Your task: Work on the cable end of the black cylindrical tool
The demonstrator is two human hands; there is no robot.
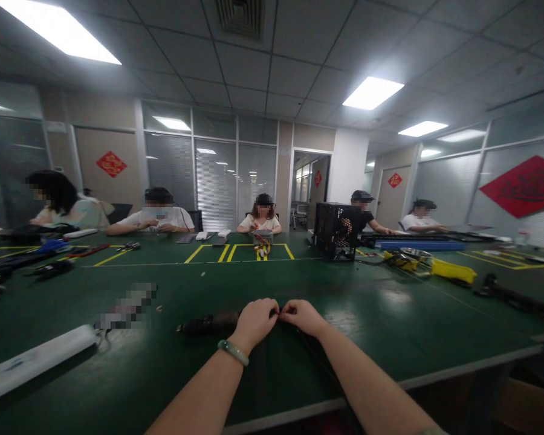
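A dark, tube-shaped tool (208, 323) lies on the green table, with a narrow tip at its left end. It looks like a corded hand tool, but its exact kind is unclear. My left hand (256, 320), with a green bangle at the wrist, is closed over its right end. Close beside it, almost touching, my right hand (301, 316) is closed in a pinch where the tool meets a thin black cord (315, 347). The cord runs under my right forearm toward the near table edge. My fingers hide the joint between them.
A white power strip (40, 361) lies at the left, by a blurred packet (127, 307). Farther back stand a black computer case (336, 231) and a yellow bundle (453, 271). Cables and tools (54, 269) lie at the far left. Several people sit across the table.
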